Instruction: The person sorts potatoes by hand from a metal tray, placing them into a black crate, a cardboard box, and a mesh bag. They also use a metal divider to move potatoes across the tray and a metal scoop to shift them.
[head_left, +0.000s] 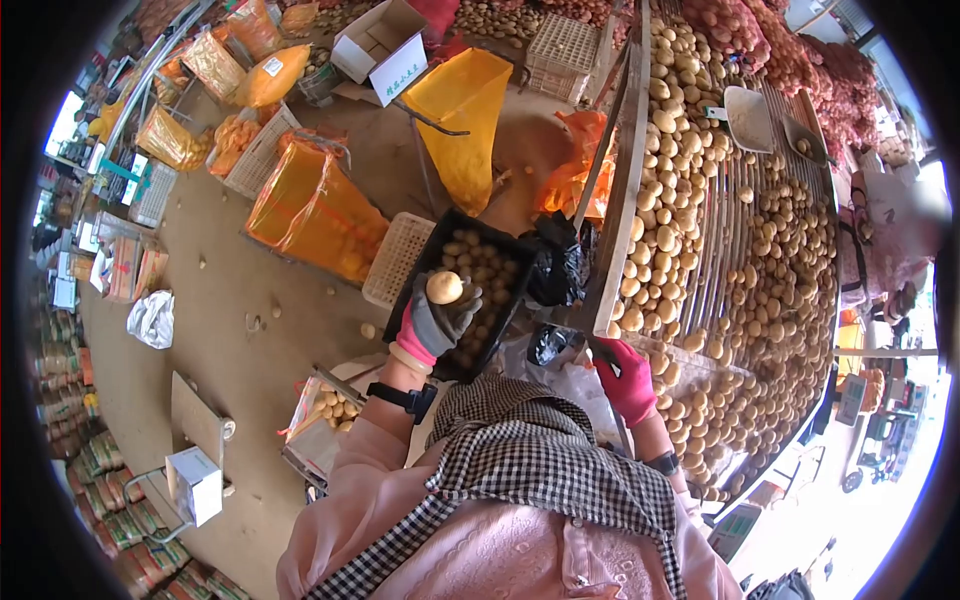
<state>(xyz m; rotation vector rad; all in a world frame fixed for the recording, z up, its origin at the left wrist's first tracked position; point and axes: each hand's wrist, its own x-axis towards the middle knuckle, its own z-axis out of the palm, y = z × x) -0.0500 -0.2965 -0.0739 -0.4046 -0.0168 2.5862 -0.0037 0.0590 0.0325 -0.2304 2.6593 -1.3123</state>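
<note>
My left hand [440,325], in a pink and grey glove, is closed around a potato [443,288]. It is over a black crate [519,252] with many potatoes inside. My right hand [627,382], in the same kind of glove, is at the near left edge of the slatted sorting table [715,255]. Its dark fingertips point left, somewhat apart, and I see nothing held in them. A black plastic bag [549,343] lies just left of that hand. Potatoes [655,240] cover much of the table.
A white plastic basket [398,262] stands beside the crate. Yellow bags on frames [460,110] [315,215] are farther off. A white scoop [748,120] lies on the table. Below left are a bag of potatoes [333,408] and a platform scale [198,415]. A person [890,235] is at the right.
</note>
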